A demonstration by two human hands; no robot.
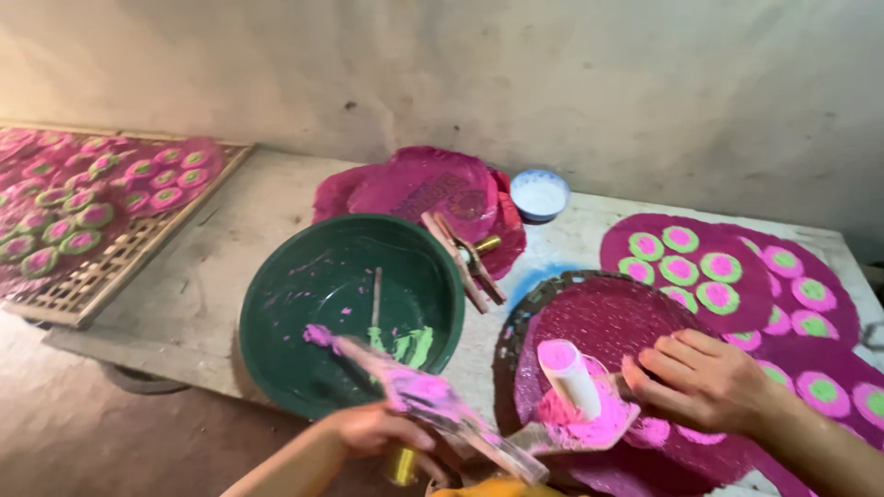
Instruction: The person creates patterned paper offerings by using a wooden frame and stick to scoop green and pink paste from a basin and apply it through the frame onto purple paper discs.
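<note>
Head view: left hand (pixel 373 430), fingers clamped on a pink-caked wooden paddle (pixel 433 400) over the green basin (pixel 276 313). Right hand (pixel 704 377), fingers flat together, pins the magenta disc (pixel 608 317) on the counter (pixel 230 239). Disc judged thin, brittle; support underneath.

Left hand (pixel 378 430): entering from the lower edge on a bare forearm that is angling up and to the right, fingers curling closed in a grip, knuckles facing up. Right hand (pixel 704 379): reaching in from the lower right corner on a bare forearm, palm facing down, fingers (pixel 656 368) lying extended and close together, pointing left, pressing flat.
</note>
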